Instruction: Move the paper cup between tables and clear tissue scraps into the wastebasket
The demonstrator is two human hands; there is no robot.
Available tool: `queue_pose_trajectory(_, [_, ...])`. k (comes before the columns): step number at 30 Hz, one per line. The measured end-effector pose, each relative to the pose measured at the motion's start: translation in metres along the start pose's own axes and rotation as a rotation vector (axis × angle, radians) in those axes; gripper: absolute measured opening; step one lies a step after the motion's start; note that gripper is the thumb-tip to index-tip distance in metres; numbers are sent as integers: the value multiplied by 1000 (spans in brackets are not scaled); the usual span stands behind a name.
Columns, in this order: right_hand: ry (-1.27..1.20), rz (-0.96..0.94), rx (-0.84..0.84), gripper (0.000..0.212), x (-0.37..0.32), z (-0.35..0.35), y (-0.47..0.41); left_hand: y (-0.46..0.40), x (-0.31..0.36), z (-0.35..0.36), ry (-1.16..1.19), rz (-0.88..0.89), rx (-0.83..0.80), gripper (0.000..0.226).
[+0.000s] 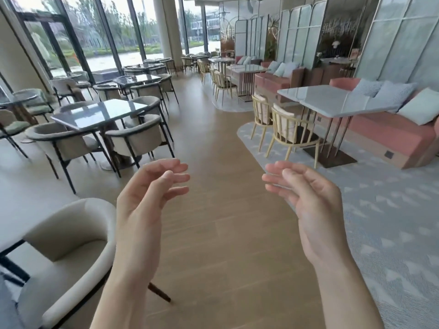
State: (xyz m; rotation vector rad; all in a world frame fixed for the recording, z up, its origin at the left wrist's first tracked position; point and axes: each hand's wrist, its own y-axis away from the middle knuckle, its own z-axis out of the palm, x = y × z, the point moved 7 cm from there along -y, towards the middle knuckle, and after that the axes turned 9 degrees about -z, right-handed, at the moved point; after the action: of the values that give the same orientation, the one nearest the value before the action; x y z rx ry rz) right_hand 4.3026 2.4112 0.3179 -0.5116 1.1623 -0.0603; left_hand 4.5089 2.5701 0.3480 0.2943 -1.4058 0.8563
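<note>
Both hands, left (pixel 145 198) and right (pixel 308 198), hung empty with fingers relaxed; no cup showed, though paper would likely crush, so grip its sides gently.

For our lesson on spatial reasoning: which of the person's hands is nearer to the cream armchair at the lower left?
Left. The left hand is raised just right of the cream armchair, above its arm. The right hand is raised farther right, across the wooden floor. Both hold nothing.

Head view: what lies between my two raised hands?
Nothing held: only bare wooden floor shows between the left hand and right hand in the head view.
</note>
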Motion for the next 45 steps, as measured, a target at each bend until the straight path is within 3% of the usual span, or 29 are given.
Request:
queue_pose_trajectory(6, [-52,-37,-112,21,43,56,-157,-149,-4,31,20,85,16,21])
queue_pose_trajectory(11, [-36,-50,-187,18,99,93,-258,-255,-48,38,13,73,55,20])
queue_pose_trajectory(19, [40,-10,-172,17,238,145,-424,-454,-160,48,-59,-2,-25,28])
queue_pose_trajectory(27, [75,-21,-146,17,312,215,-619,-693,-185,64,-18,63,-49,27])
queue_pose_trajectory(34, [124,-26,-182,13,384,227,-750,-836,-241,103,6,56,-44,30])
queue_pose_trajectory(36, [135,-33,-197,22,408,227,-792,-876,-262,118,3,52,-43,30])
queue_pose_trajectory(45, [62,-103,-236,29,486,240,-1035,-1093,-307,210,-4,119,-29,28])
